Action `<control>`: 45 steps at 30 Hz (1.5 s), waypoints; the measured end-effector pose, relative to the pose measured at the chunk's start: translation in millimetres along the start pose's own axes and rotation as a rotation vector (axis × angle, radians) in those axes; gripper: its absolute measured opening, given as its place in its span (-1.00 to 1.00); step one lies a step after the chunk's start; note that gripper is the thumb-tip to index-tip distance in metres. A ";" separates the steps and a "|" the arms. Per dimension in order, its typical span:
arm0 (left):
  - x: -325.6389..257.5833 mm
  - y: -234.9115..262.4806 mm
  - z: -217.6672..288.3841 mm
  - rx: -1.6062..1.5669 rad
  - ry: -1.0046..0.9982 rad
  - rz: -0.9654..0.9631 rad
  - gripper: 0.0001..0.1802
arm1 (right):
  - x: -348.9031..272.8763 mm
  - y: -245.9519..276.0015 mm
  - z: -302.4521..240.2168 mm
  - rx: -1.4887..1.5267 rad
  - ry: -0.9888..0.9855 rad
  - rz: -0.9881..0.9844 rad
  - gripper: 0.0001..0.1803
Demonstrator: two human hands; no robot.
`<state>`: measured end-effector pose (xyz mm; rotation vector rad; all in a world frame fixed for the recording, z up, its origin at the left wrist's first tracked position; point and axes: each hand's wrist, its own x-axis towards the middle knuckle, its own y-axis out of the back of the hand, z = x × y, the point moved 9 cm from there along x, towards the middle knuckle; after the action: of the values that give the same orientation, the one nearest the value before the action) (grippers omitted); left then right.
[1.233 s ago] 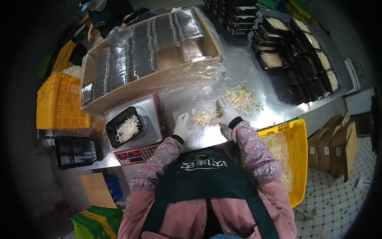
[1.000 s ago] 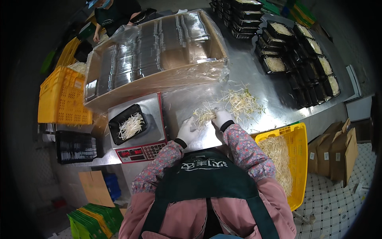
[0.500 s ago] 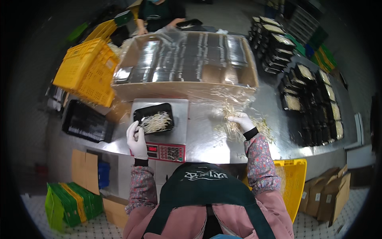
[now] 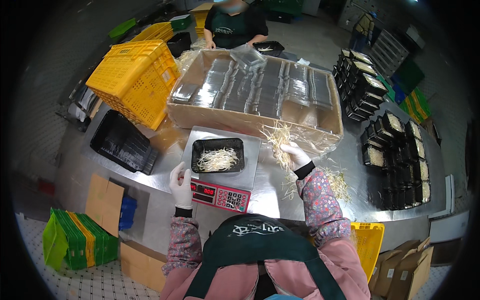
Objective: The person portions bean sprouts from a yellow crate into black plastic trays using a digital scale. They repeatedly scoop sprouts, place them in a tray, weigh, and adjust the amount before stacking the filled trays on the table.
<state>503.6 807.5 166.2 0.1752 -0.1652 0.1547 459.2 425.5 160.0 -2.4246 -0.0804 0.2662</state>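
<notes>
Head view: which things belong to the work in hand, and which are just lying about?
Apparently in use:
clump of pale stringy sprouts, in the white-gloved right hand
black rectangular plastic tray, on the red-and-silver scale

Apparently lying about:
green bundle with yellow stripe, lower left
folded brown cardboard, lower right

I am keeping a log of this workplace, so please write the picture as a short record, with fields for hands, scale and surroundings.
Left hand: gloved, open, beside the scale, nothing visible in it
Right hand: gloved, holding a bunch of sprouts
On scale: black tray with white sprouts
Table, right: loose sprouts; filled trays, stacked
Table, left: yellow crate; stack of black trays
Behind scale: cardboard box of clear plastic pieces
</notes>
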 end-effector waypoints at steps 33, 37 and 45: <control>-149.5 -239.1 7.6 0.447 -0.491 -1.118 -0.72 | -70.9 13.4 -33.7 -0.139 0.165 0.180 -0.65; -154.6 -207.1 -8.8 0.343 -0.191 -1.202 -0.60 | -15.9 -77.6 -56.4 -0.504 0.224 0.035 -0.63; -103.7 -124.0 50.9 0.029 -0.138 -0.909 -0.73 | 81.3 -121.0 46.8 -1.592 0.407 -0.185 -0.45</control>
<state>415.6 663.1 177.4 0.2745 -0.2064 -0.7610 530.3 557.9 189.7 -3.9124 -0.4749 -0.6584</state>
